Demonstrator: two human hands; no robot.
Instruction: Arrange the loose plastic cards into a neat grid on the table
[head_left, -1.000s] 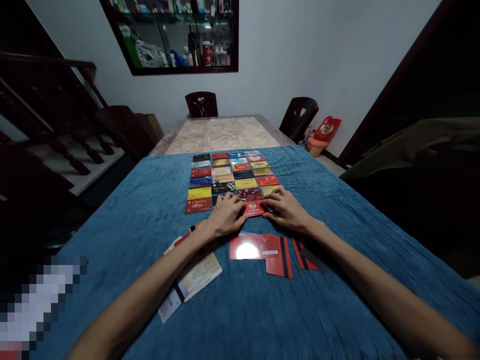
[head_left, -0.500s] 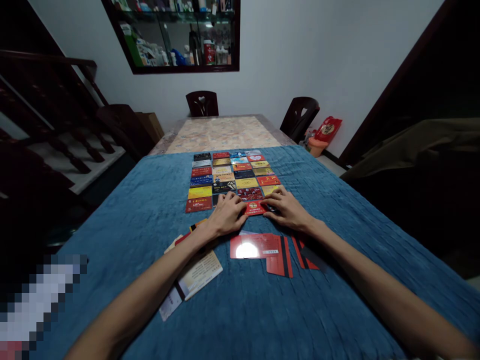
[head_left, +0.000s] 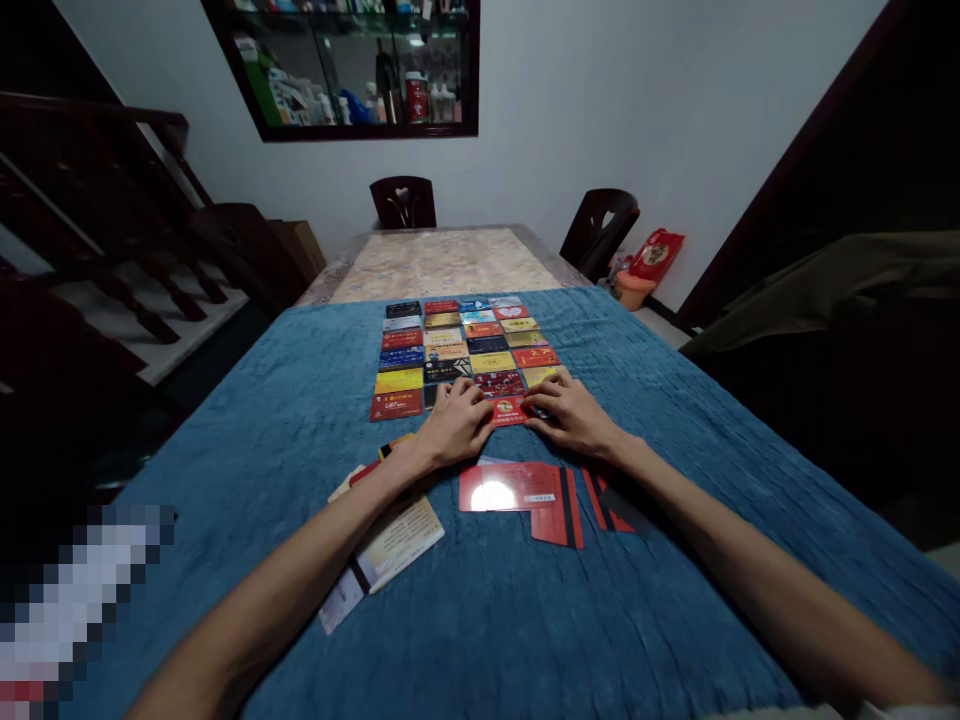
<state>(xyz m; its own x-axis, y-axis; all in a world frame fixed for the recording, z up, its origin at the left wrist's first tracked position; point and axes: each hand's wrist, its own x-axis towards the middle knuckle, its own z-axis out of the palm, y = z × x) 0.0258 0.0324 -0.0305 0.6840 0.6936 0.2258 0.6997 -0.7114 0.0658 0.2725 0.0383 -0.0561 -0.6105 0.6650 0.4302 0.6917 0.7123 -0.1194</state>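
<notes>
A red card (head_left: 509, 411) with a round picture lies flat at the near edge of a grid of cards. My left hand (head_left: 456, 422) is at its left edge, fingers bent and pressed against it. From the other side, my right hand (head_left: 570, 413) has its curled fingers on the card's right edge. Both hands partly hide cards beneath them. Above the left hand is a black card (head_left: 448, 370), and a dark red card (head_left: 499, 384) borders the held card's far side. A yellow card (head_left: 541, 376) shows just beyond the right fingers.
Loose face-down cards lie nearer me: a red card (head_left: 502, 487) with glare, a striped red card (head_left: 556, 515), and a cream card (head_left: 401, 545) partly under my left forearm. A blue cloth (head_left: 480, 620) covers the table's near part. Dark chairs (head_left: 403, 203) stand beyond.
The view has tilted slightly, so everything sits a little higher in the picture. Both hands stay at the red card's edges, with hardly any movement.
</notes>
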